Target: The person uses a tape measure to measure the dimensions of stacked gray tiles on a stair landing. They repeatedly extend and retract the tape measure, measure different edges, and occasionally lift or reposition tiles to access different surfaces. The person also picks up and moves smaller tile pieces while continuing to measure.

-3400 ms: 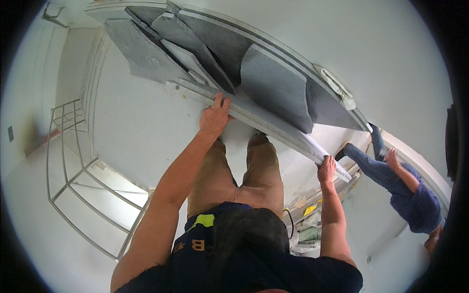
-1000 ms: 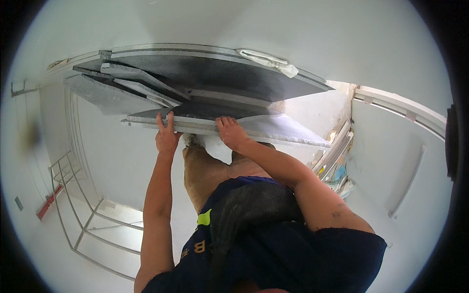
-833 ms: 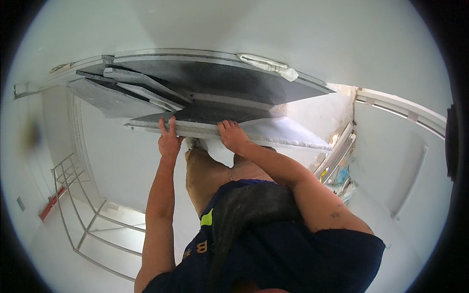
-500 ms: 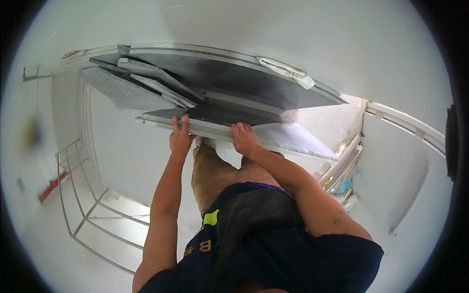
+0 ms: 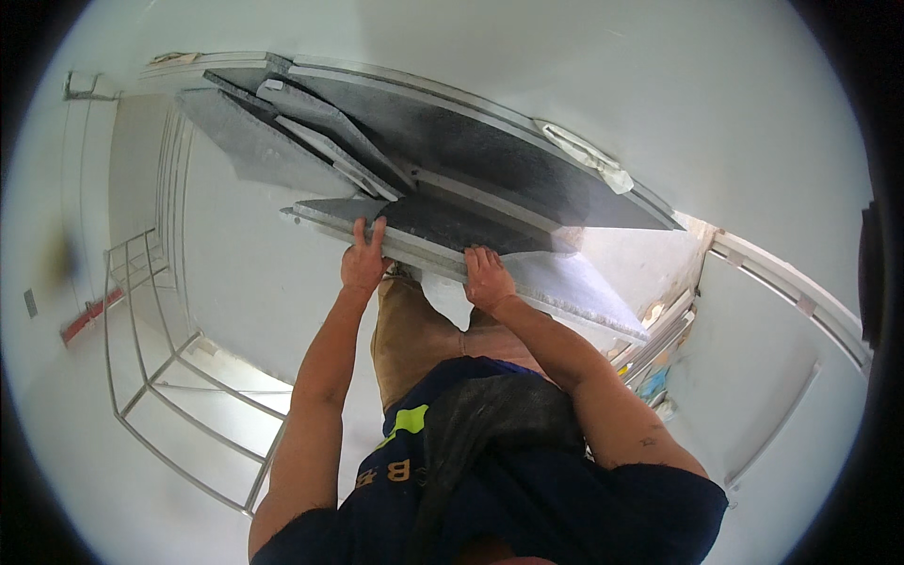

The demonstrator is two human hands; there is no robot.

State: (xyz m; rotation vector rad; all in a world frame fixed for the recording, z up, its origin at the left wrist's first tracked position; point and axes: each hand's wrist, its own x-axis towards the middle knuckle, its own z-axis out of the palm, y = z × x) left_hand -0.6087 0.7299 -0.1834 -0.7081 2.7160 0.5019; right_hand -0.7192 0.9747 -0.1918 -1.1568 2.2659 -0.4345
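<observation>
In front of my legs, a long grey stone slab (image 5: 423, 248) stands on edge, its rough pale edge facing up and its dark face tilted away from me. My left hand (image 5: 365, 260) grips this edge left of the middle, with two fingers hooked over the top. Farther right, my right hand (image 5: 488, 277) holds the same edge, fingers folded over it. Both thumbs and the slab's lower part are hidden. Beyond it, a larger dark slab (image 5: 471, 137) leans on the wall, with several narrower slabs (image 5: 325, 122) propped at its left end.
A crumpled white cloth (image 5: 586, 157) lies over the large slab's top edge. Metal rails (image 5: 169, 395) stand at the left, near a red bar (image 5: 91, 315). Long pale strips (image 5: 659, 331) and loose scraps lie at the right, by a wall with a white ledge (image 5: 786, 292).
The view has turned slightly, so the surroundings sit at another angle. Both hands keep their places on the slab's edge, and the slab shows little movement of its own.
</observation>
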